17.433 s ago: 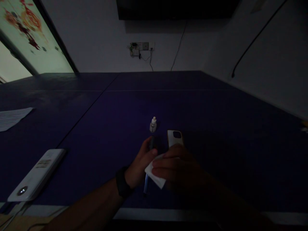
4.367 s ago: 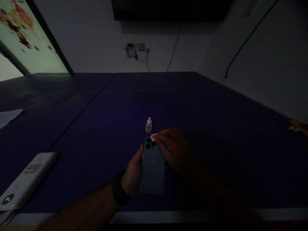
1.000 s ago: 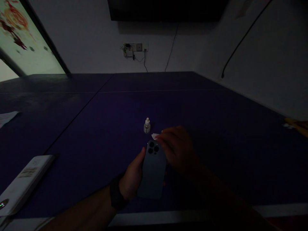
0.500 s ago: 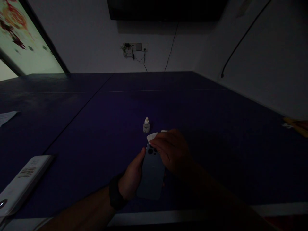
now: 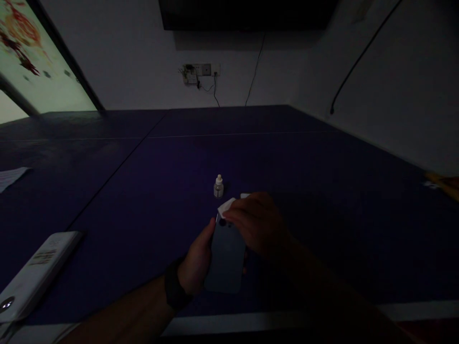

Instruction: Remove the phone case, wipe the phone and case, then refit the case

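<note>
Under right fingers (image 5: pixel 244 212), pressed together, white wipe (image 5: pixel 225 207) on camera corner of blue phone (image 5: pixel 226 263); left hand (image 5: pixel 195 255) cradling; gentle small strokes best.

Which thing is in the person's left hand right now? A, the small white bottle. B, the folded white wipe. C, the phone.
C: the left hand wraps the edge of the phone, the white wipe is under the right hand, and the small white bottle stands apart.
</note>
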A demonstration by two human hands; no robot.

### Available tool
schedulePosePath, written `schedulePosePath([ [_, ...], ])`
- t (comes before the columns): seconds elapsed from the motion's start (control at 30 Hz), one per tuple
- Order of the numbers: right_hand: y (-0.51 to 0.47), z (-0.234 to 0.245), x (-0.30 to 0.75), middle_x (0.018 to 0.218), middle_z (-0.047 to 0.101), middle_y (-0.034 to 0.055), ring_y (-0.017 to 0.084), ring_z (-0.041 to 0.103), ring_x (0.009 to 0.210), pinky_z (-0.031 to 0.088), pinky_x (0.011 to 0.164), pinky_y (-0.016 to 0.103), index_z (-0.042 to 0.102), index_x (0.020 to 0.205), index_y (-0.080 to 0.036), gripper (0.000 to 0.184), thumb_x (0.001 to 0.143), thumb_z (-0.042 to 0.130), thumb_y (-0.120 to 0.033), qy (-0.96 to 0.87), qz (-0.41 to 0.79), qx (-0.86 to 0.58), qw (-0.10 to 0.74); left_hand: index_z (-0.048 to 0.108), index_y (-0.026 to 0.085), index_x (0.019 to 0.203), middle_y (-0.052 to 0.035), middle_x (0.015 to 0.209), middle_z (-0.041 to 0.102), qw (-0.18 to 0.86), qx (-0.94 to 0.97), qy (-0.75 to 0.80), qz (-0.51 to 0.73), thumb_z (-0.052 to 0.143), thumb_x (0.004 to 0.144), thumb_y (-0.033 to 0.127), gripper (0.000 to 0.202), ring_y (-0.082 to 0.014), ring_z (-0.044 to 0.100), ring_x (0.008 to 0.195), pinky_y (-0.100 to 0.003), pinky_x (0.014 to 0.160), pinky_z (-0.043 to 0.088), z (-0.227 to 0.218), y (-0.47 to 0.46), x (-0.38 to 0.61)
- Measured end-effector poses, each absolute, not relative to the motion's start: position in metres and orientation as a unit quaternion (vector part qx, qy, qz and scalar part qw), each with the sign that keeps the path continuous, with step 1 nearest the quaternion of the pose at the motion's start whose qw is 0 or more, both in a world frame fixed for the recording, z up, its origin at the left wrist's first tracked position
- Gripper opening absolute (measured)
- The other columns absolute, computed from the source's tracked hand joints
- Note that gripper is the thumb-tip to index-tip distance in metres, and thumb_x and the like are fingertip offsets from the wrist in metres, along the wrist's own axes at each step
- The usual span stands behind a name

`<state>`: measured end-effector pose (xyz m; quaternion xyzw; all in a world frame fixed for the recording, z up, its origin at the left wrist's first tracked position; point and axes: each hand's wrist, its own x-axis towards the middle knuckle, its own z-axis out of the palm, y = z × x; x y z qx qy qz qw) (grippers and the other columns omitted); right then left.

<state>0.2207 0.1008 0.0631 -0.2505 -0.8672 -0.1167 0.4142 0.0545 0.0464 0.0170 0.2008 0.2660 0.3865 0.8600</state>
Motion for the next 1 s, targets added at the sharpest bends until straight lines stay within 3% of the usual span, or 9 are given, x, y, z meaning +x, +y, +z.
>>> schedulePosePath([
  [0.2,0.103,0.063,0.222,0.090,0.073,0.0050,0.019,0.061,0.081,0.047,0.076,0.036,0.072,0.095,-0.019,0.015,0.097,0.057,-0.018,-0.844,-0.080,-0.271,0.455,0.071,0.007,0.100,-0.0172,0.085,0.074,0.867,0.188,0.281,0.366,0.046,0.088,0.074,0.073,-0.0251,0.072,0.072,-0.036,0.068,0.057,0.015,0.044,0.056],
  [0.3,0.103,0.065,0.224,0.092,0.074,0.0048,0.019,0.060,0.082,0.045,0.076,0.035,0.072,0.094,-0.019,0.016,0.098,0.057,-0.019,-0.861,-0.089,-0.251,0.433,0.071,0.008,0.100,-0.0162,0.081,0.073,0.866,0.186,0.286,0.366,0.045,0.088,0.073,0.072,-0.0249,0.072,0.070,-0.036,0.067,0.056,0.016,0.045,0.057],
  [0.5,0.104,0.071,0.241,0.090,0.074,0.0042,0.019,0.059,0.081,0.042,0.076,0.037,0.073,0.092,-0.019,0.019,0.098,0.056,-0.019,-0.897,-0.123,-0.240,0.350,0.067,0.014,0.114,-0.0141,0.099,0.074,0.859,0.178,0.246,0.412,0.042,0.092,0.070,0.065,-0.0237,0.072,0.076,-0.037,0.067,0.057,0.020,0.049,0.059],
  [0.67,0.103,0.067,0.230,0.091,0.075,0.0036,0.019,0.059,0.081,0.043,0.074,0.035,0.072,0.093,-0.019,0.016,0.097,0.057,-0.017,-0.875,-0.129,-0.242,0.398,0.070,0.008,0.101,-0.0171,0.086,0.074,0.862,0.193,0.266,0.386,0.043,0.088,0.075,0.073,-0.0260,0.073,0.070,-0.037,0.068,0.056,0.014,0.049,0.054],
  [0.87,0.106,0.070,0.236,0.090,0.074,0.0040,0.019,0.059,0.079,0.044,0.074,0.036,0.072,0.091,-0.018,0.019,0.099,0.055,-0.020,-0.890,-0.109,-0.236,0.375,0.067,0.013,0.112,-0.0141,0.101,0.074,0.863,0.177,0.234,0.411,0.043,0.092,0.070,0.065,-0.0243,0.073,0.079,-0.038,0.070,0.057,0.020,0.048,0.057],
  [1.0,0.105,0.068,0.233,0.093,0.075,0.0041,0.018,0.060,0.080,0.046,0.073,0.035,0.072,0.093,-0.019,0.016,0.098,0.056,-0.017,-0.877,-0.112,-0.238,0.401,0.069,0.009,0.105,-0.0165,0.091,0.074,0.861,0.191,0.241,0.406,0.043,0.089,0.073,0.071,-0.0247,0.072,0.076,-0.038,0.072,0.057,0.019,0.047,0.057],
])
